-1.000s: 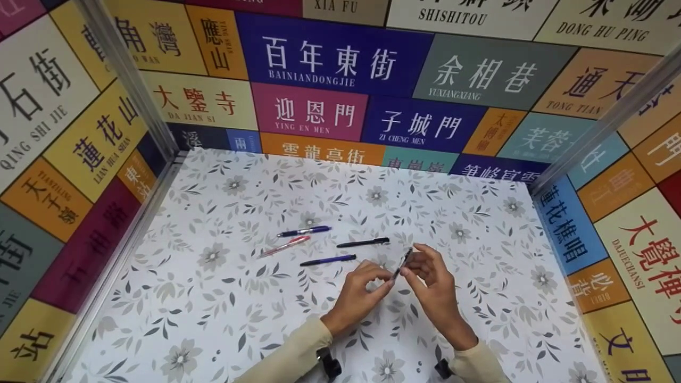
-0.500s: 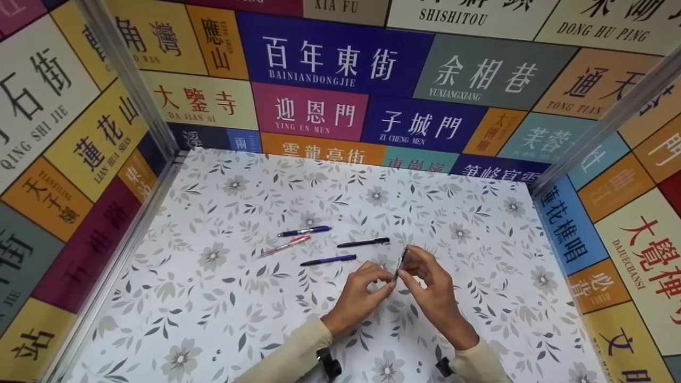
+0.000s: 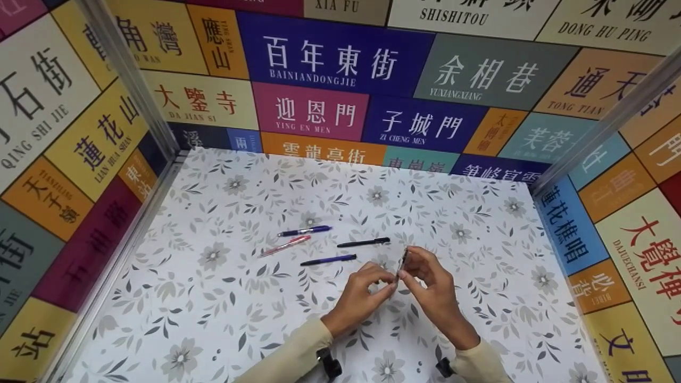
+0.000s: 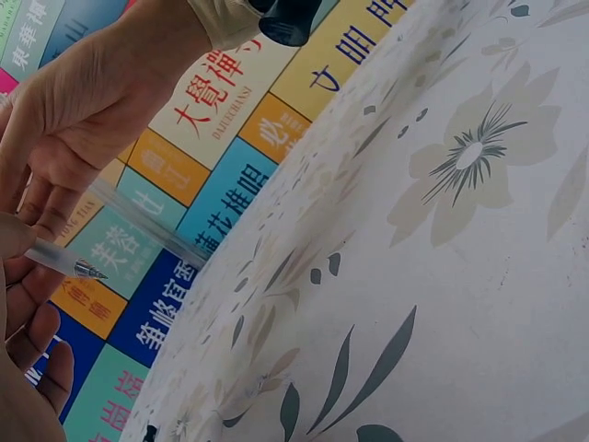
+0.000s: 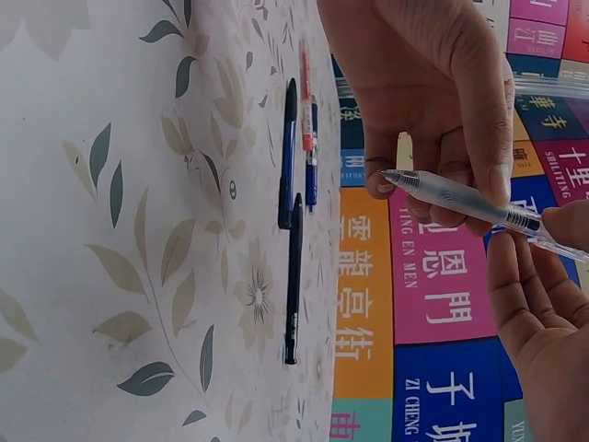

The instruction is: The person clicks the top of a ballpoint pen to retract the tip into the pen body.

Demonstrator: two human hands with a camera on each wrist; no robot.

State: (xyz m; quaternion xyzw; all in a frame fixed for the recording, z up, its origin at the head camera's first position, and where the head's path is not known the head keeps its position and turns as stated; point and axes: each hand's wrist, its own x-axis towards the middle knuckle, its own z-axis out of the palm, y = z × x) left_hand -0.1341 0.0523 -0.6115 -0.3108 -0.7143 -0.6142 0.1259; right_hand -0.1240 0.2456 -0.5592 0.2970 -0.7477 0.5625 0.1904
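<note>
A clear pen (image 3: 403,260) is held between both hands above the table. In the right wrist view, its frosted front section (image 5: 451,195) is pinched by my left hand (image 3: 360,291), the metal tip pointing away from the right hand. A dark band (image 5: 523,217) lies between that section and the clear rear barrel (image 5: 558,249), which my right hand (image 3: 432,282) pinches with thumb and fingers. The pen's tip (image 4: 89,269) also shows in the left wrist view, where the right hand (image 4: 83,101) appears at the upper left.
Several pens lie left of the hands: a dark blue one with a grip (image 3: 304,231), a clear one with red (image 3: 285,246), a black one (image 3: 363,242) and a slim blue one (image 3: 328,260). Printed panels (image 3: 314,111) wall the floral tabletop (image 3: 255,308) on three sides.
My right hand has shifted slightly left, and the upper end of the pen has swung left, so the pen stands steeper. The left hand has barely moved; the pens on the table lie as before.
</note>
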